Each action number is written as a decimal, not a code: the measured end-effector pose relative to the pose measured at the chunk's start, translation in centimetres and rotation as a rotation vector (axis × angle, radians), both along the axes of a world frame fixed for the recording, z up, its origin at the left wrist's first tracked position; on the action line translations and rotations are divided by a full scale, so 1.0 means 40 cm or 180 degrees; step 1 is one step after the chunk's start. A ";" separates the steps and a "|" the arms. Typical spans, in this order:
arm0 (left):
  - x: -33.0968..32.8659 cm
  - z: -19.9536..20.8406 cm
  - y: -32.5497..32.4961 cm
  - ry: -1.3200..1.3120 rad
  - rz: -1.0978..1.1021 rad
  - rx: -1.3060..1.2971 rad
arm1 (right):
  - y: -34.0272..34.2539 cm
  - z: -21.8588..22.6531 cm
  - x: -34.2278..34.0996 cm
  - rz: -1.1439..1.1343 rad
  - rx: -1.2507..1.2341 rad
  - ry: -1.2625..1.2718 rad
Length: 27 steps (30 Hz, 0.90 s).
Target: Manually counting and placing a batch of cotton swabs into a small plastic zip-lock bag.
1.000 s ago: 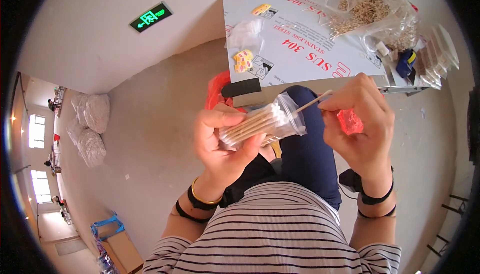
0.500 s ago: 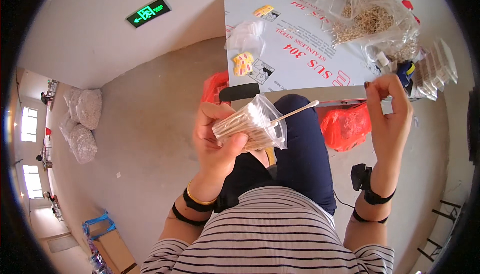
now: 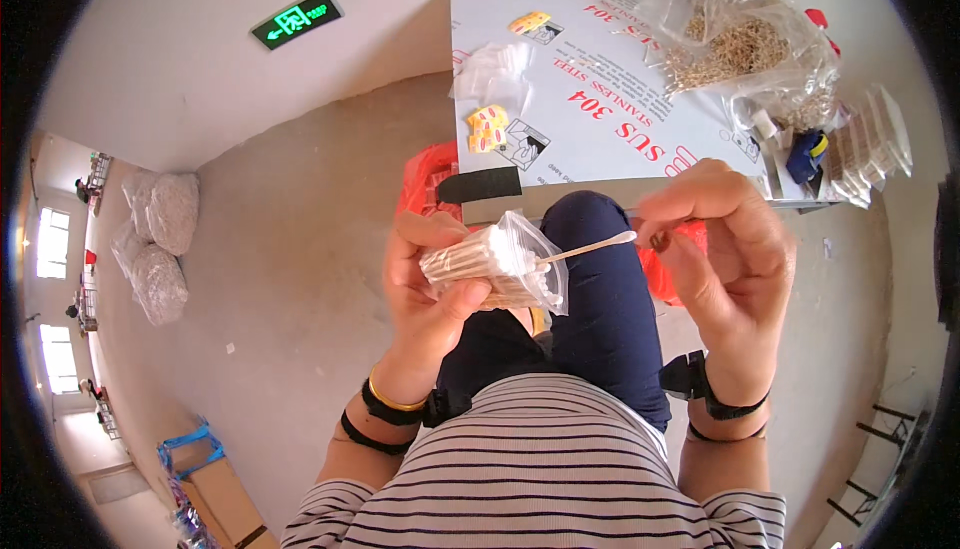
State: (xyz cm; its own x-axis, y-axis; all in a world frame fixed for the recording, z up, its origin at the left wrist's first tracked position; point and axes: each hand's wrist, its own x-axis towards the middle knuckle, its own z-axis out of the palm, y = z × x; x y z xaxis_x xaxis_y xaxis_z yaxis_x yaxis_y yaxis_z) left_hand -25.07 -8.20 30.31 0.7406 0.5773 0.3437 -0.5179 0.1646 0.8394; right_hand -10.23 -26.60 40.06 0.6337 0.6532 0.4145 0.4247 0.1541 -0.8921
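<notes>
My left hand (image 3: 425,274) is closed around a clear plastic bag (image 3: 552,284) packed with cotton swabs (image 3: 470,261), their white tips toward the bag's mouth on the right. One cotton swab (image 3: 590,248) sticks out of the mouth, slanting up to the right. Just beside its outer tip is my right hand (image 3: 725,259), its thumb and forefinger curved toward each other around a gap. I see nothing held in the right hand.
Ahead stands a table (image 3: 600,59) covered with printed film. It carries small clear bags (image 3: 495,79), yellow labels (image 3: 487,129), a large bag of loose swabs (image 3: 740,49) and filled packs (image 3: 870,149) at the right. A red bag (image 3: 425,179) hangs below its left edge.
My right hand has come left and down from the table's front edge to the protruding swab's tip. The left hand and its bag have shifted slightly left and down.
</notes>
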 end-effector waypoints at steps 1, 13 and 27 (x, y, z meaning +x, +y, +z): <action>-0.003 -0.003 0.006 -0.0003 0.0002 -0.0009 | -0.001 -0.002 0.000 0.0202 0.0114 0.0153; -0.028 -0.006 0.050 -0.0084 0.0147 0.0531 | 0.049 -0.020 -0.006 0.0720 -0.0084 0.0169; -0.042 -0.054 0.086 0.0277 -0.0289 0.0099 | 0.144 -0.113 -0.013 0.1168 0.0011 0.1297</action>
State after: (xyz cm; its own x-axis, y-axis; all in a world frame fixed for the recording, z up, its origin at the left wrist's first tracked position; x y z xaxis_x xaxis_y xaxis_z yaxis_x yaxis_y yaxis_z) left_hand -26.74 -4.78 28.16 0.8171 0.4967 0.2927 -0.4272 0.1806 0.8860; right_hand -10.74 -20.84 35.54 0.4741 0.8607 0.1856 -0.0372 0.2303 -0.9724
